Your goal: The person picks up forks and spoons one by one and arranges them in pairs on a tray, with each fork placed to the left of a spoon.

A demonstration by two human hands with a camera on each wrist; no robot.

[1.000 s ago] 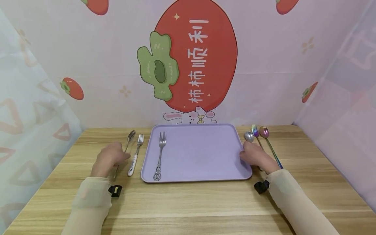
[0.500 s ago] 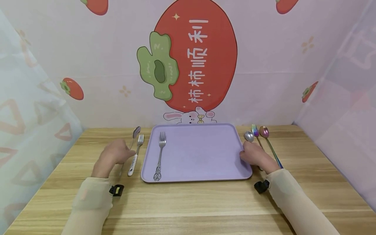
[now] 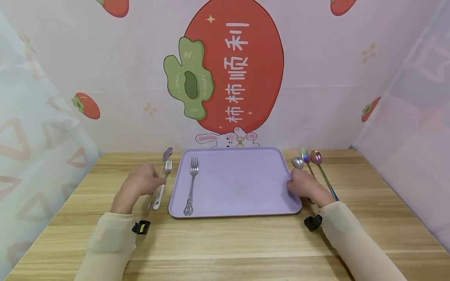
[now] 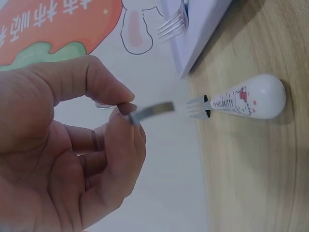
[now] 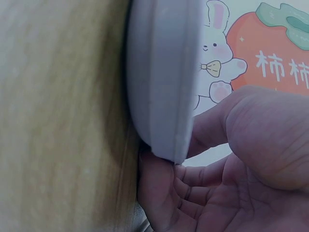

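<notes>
My left hand (image 3: 140, 181) pinches a metal spoon (image 3: 167, 153) by its handle between thumb and fingers. The handle's blurred end (image 4: 152, 112) sticks out past the fingertips in the left wrist view. Just right of the spoon, a fork with a white patterned handle (image 3: 159, 197) lies on the table. My right hand (image 3: 306, 184) grips the right edge of a lilac tray (image 3: 232, 181), thumb over the rim and fingers under it, as the right wrist view shows. On the tray's left side lies a silver fork (image 3: 192, 183) with an ornate openwork handle.
Beyond my right hand lie a silver spoon (image 3: 297, 162), a rainbow-coloured fork (image 3: 305, 156) and a rainbow-coloured long spoon (image 3: 325, 177). A printed backdrop (image 3: 316, 78) stands behind the wooden table (image 3: 225, 242), with pale cloth walls at both sides.
My left hand has moved right with the spoon, bringing it close to the white-handled fork; the spoon's bowl has shifted right and farther back. The right hand and tray stay put.
</notes>
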